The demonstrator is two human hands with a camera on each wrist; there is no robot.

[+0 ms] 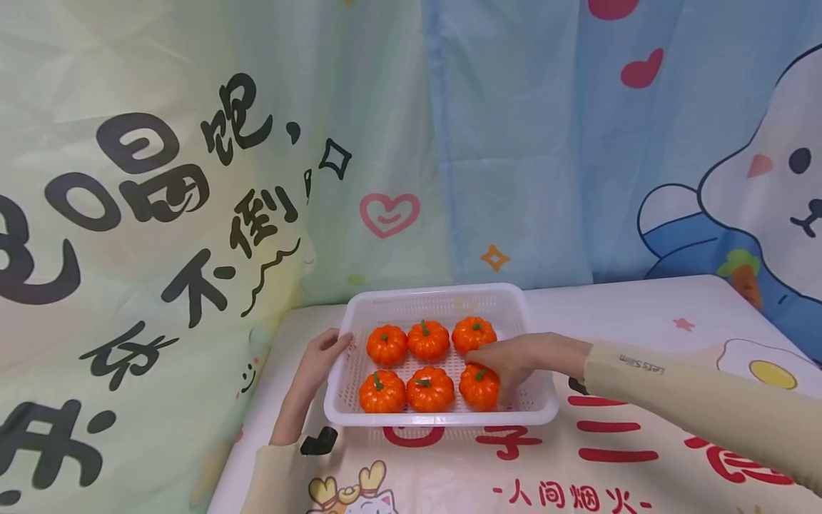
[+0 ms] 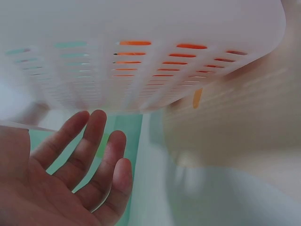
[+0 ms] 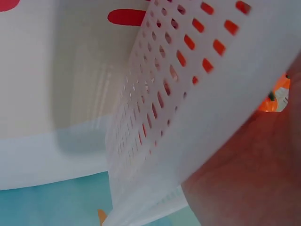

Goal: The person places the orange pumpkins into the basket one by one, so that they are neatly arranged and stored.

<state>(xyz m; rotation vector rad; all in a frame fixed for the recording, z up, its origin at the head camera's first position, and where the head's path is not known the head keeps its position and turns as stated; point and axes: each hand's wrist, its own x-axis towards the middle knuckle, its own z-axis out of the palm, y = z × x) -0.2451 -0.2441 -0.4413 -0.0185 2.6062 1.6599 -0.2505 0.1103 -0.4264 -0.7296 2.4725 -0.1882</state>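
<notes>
A white plastic basket [image 1: 443, 420] with slotted walls holds several small orange toy pumpkins in two rows. My left hand [image 1: 324, 357] is at its left rim, the thumb over the edge. In the left wrist view, the other fingers [image 2: 96, 136] extend below the rim, outside the wall. Reaching over the right side, my right hand [image 1: 510, 360] grips the front right pumpkin [image 1: 478, 389], fingers across its back and the palm at its right. Just behind is the back right pumpkin [image 1: 474, 334]. The right wrist view mostly shows the basket's outer wall [image 3: 155, 94]; the fingertips are hidden there.
The basket stands on a table with a printed cloth [image 1: 552, 464]. A light patterned curtain [image 1: 507, 143] hangs behind the table, and another printed sheet [image 1: 128, 285] hangs along the left side. Both forearms wear cream sleeves [image 1: 693, 400].
</notes>
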